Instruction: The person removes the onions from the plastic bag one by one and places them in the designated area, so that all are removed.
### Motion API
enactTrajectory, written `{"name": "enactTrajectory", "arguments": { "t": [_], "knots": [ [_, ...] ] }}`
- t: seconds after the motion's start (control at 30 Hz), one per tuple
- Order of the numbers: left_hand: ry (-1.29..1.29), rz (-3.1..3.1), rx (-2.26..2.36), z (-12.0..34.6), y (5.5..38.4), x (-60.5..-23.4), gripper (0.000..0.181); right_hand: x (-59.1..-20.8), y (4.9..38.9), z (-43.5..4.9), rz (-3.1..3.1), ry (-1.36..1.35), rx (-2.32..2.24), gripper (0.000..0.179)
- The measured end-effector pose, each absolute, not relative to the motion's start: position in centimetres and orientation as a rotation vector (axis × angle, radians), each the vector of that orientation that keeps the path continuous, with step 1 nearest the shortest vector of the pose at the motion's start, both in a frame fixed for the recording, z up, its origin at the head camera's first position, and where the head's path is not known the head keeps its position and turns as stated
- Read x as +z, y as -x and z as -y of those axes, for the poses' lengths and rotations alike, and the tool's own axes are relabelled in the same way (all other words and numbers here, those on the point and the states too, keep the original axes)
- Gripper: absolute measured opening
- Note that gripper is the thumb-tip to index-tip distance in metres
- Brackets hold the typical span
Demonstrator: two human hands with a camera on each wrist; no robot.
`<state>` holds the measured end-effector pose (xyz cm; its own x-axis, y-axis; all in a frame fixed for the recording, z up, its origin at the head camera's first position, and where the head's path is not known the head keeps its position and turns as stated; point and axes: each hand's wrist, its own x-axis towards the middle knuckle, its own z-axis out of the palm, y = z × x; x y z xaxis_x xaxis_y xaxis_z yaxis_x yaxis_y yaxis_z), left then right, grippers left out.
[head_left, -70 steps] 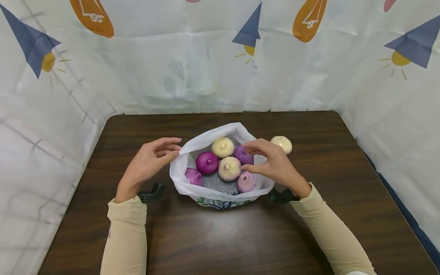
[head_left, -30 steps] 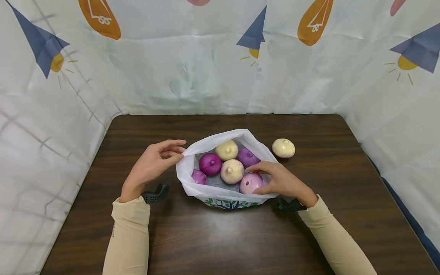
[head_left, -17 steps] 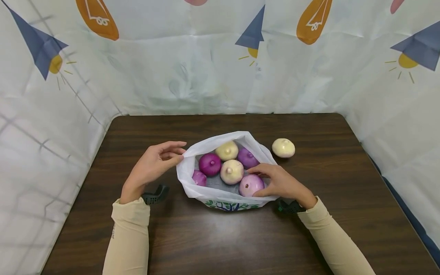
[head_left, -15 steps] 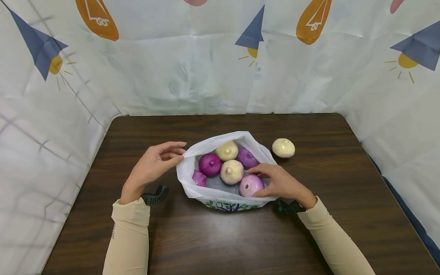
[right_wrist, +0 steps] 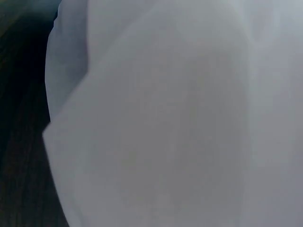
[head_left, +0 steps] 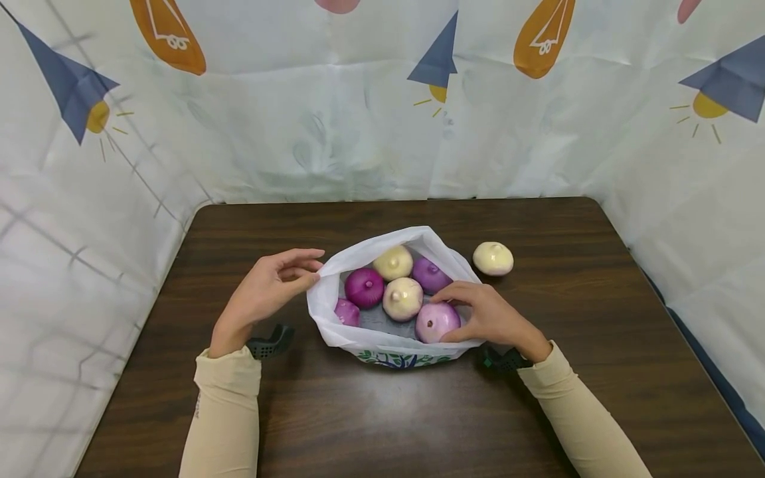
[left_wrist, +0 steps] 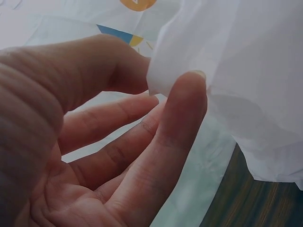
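A white bag (head_left: pixel 335 325) with a printed tree stands open-mouthed on the table. My left hand (head_left: pixel 269 289) pinches its left rim between thumb and forefinger, as the left wrist view shows up close on the bag (left_wrist: pixel 255 85). Inside the bag, my right hand (head_left: pixel 487 315) holds a pale purple onion (head_left: pixel 437 322) with thumb and fingers around its right side. Several more onions sit there: a dark purple onion (head_left: pixel 364 288), a violet onion (head_left: pixel 431 273) and cream onions, one of them a cream onion (head_left: pixel 403 299) in the middle. Bag cloth (right_wrist: pixel 156 123) blocks the right wrist view.
One cream onion (head_left: pixel 493 258) lies on the table, just outside the bag on its far right. The brown wooden table (head_left: pixel 382 425) is bounded by a white printed curtain (head_left: pixel 257 133) behind and at both sides.
Since the earliest frame, my right hand has lowered from above the bag's right side and taken hold of the pale purple onion. Over the last half second, almost nothing has moved.
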<state>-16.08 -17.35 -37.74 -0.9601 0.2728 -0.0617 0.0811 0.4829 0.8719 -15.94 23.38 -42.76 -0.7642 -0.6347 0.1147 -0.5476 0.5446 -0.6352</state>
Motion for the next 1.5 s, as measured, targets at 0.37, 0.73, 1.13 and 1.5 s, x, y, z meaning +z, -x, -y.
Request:
{"name": "enactTrajectory", "arguments": {
  "t": [0.37,0.73,1.13,1.5],
  "knots": [
    [-0.323,-2.519,1.502,17.3,16.0,-37.8,0.045,-42.2,16.1,-23.6,-2.680,0.967,-1.147,0.060],
    [-0.325,-2.524,1.496,17.2,16.0,-37.9,0.044,-42.1,16.4,-23.8,-2.573,0.931,-1.504,0.064],
    [-0.335,-2.522,1.496,17.1,16.0,-38.0,0.044,-40.3,16.7,-24.8,-2.554,0.849,-1.740,0.072],
    [-0.361,-2.529,1.498,16.9,16.0,-38.1,0.043,-39.0,17.3,-26.7,-2.551,0.808,-1.925,0.072]
  ]
}}
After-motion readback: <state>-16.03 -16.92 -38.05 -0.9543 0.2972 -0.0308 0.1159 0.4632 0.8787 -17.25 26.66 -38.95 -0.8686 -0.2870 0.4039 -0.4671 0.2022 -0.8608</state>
